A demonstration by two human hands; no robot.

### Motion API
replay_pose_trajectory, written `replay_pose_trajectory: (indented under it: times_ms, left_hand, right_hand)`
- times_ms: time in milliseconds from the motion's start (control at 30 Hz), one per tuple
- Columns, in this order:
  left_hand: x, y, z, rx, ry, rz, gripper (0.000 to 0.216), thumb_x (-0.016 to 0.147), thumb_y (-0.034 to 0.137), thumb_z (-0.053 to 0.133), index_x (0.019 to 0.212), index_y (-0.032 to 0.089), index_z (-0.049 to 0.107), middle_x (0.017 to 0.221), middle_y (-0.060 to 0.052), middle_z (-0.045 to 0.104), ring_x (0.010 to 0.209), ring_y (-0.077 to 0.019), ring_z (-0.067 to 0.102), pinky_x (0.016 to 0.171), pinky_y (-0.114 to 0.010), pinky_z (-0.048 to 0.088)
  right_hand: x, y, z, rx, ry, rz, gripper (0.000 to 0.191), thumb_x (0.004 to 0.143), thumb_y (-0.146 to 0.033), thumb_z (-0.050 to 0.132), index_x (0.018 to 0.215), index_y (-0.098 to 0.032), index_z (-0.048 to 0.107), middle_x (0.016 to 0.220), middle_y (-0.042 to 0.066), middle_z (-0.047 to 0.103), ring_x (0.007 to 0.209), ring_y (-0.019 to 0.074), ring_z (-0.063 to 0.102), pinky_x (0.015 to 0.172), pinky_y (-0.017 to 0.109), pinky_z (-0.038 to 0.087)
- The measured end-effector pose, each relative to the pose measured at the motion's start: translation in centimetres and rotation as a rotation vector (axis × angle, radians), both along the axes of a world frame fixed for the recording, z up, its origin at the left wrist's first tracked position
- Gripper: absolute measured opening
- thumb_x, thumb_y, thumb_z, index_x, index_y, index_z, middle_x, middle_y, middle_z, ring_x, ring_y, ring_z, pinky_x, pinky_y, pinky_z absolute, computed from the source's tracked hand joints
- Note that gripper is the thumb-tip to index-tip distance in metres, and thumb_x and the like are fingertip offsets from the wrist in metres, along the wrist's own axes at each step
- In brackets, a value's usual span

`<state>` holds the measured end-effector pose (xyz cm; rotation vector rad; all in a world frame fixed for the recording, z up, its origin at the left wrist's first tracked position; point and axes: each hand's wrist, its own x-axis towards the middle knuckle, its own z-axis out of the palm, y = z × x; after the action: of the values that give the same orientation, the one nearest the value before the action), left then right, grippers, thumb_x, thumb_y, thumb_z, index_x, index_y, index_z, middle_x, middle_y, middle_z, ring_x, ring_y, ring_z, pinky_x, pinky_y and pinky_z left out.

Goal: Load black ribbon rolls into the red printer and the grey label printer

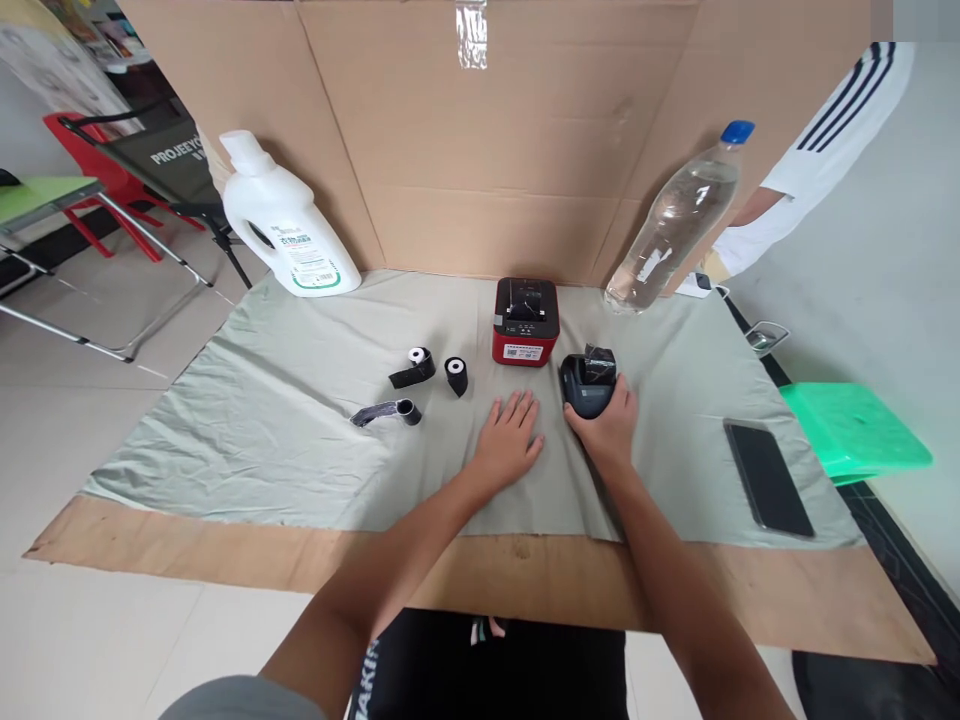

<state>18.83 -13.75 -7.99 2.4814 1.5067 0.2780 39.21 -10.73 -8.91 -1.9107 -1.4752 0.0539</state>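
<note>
My right hand [609, 425] is wrapped around a small black label printer [589, 382] that rests on the grey-green cloth [262, 420]. Flat on the cloth just left of it lies my left hand [508, 436], fingers spread, holding nothing. A red and black printer [526, 321] stands right behind my hands. To the left lie three black rolls: one with a white core [415, 367], one upright [457, 375], and one partly unrolled [391, 411].
A white detergent jug [281, 222] stands back left and a clear water bottle [679, 220] leans back right against the cardboard wall [487, 150]. A black phone [767, 477] lies at the right, by a green stool [855, 431]. Another person's white sleeve [832, 130] shows far right.
</note>
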Motion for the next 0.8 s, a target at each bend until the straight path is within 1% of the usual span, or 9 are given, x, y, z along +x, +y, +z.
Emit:
replay_pose_trajectory:
  times_ms: [167,300,433,500,567,600,667,733,800]
  left_hand:
    - [0.1,-0.5,-0.5,-0.012,0.005,0.007,0.065,0.108,0.044,0.034,0.166,0.014,0.033,0.177,-0.008,0.025,0.165,-0.0291,0.024,0.136,-0.057,0.022]
    - [0.1,-0.4,-0.4,-0.022,-0.02,0.009,0.065,0.108,0.044,0.035,0.166,0.015,0.034,0.176,-0.008,0.026,0.165,-0.0291,0.024,0.136,-0.057,0.021]
    - [0.0,0.0,0.3,-0.04,-0.048,0.018,0.064,0.106,0.043,0.037,0.164,0.017,0.037,0.176,-0.009,0.029,0.165,-0.0293,0.024,0.136,-0.055,0.018]
    - [0.0,0.0,0.5,-0.046,-0.065,0.02,0.066,0.105,0.042,0.039,0.166,0.016,0.033,0.175,-0.011,0.029,0.165,-0.0289,0.024,0.136,-0.055,0.018]
    - [-0.1,0.0,0.6,-0.056,-0.099,0.025,0.072,0.104,0.04,0.042,0.167,0.011,0.025,0.174,-0.015,0.032,0.165,-0.0289,0.025,0.136,-0.054,0.018]
    - [-0.1,0.0,0.6,-0.057,-0.129,0.032,0.074,0.103,0.039,0.044,0.168,0.008,0.023,0.172,-0.018,0.034,0.164,-0.029,0.027,0.136,-0.053,0.019]
    - [-0.3,0.2,0.8,-0.045,-0.214,0.056,0.072,0.103,0.035,0.043,0.167,0.007,0.024,0.166,-0.02,0.045,0.159,-0.029,0.039,0.134,-0.05,0.024]
    - [-0.6,0.5,0.9,-0.035,-0.333,0.106,0.064,0.105,0.033,0.039,0.165,0.01,0.032,0.153,-0.018,0.061,0.145,-0.0292,0.056,0.129,-0.048,0.034]
    - [-1.0,0.9,0.9,-0.061,-0.487,0.2,0.057,0.107,0.035,0.036,0.16,0.015,0.044,0.137,-0.015,0.073,0.128,-0.0298,0.068,0.119,-0.046,0.046]
  right_hand:
    - [0.4,-1.0,-0.5,0.007,-0.014,0.002,0.107,0.072,-0.056,0.075,0.157,-0.005,0.036,0.135,0.026,0.055,0.129,0.0427,0.052,0.111,0.06,0.045]
    - [0.8,-0.6,-0.8,0.043,-0.007,0.044,0.105,0.072,-0.056,0.074,0.157,-0.005,0.036,0.135,0.026,0.055,0.129,0.0424,0.052,0.112,0.061,0.045]
    - [0.4,0.0,0.1,0.052,0.019,0.022,0.105,0.068,-0.052,0.074,0.155,-0.006,0.037,0.133,0.026,0.057,0.128,0.0431,0.053,0.112,0.061,0.044]
    - [-0.2,-0.2,0.9,0.069,0.016,0.028,0.104,0.068,-0.052,0.073,0.155,-0.006,0.037,0.132,0.025,0.058,0.127,0.0428,0.054,0.112,0.061,0.044]
    - [-1.1,-0.9,1.6,0.09,0.021,0.057,0.106,0.068,-0.053,0.074,0.155,-0.007,0.036,0.132,0.025,0.058,0.126,0.0422,0.055,0.111,0.06,0.045]
    - [-1.6,-1.3,1.8,0.097,0.031,0.077,0.107,0.068,-0.054,0.074,0.156,-0.007,0.036,0.132,0.025,0.058,0.126,0.0417,0.055,0.11,0.059,0.047]
    - [-2.7,-2.1,2.1,0.105,0.052,0.125,0.109,0.069,-0.056,0.074,0.158,-0.007,0.034,0.133,0.024,0.058,0.126,0.0406,0.056,0.109,0.057,0.049]
    - [-3.8,-2.8,2.0,0.105,0.062,0.176,0.11,0.069,-0.057,0.075,0.158,-0.008,0.033,0.134,0.024,0.058,0.126,0.0401,0.057,0.108,0.056,0.05]
    - [-4.6,-3.3,1.8,0.096,0.062,0.224,0.11,0.068,-0.055,0.075,0.158,-0.008,0.033,0.135,0.024,0.058,0.127,0.0403,0.057,0.109,0.056,0.049]
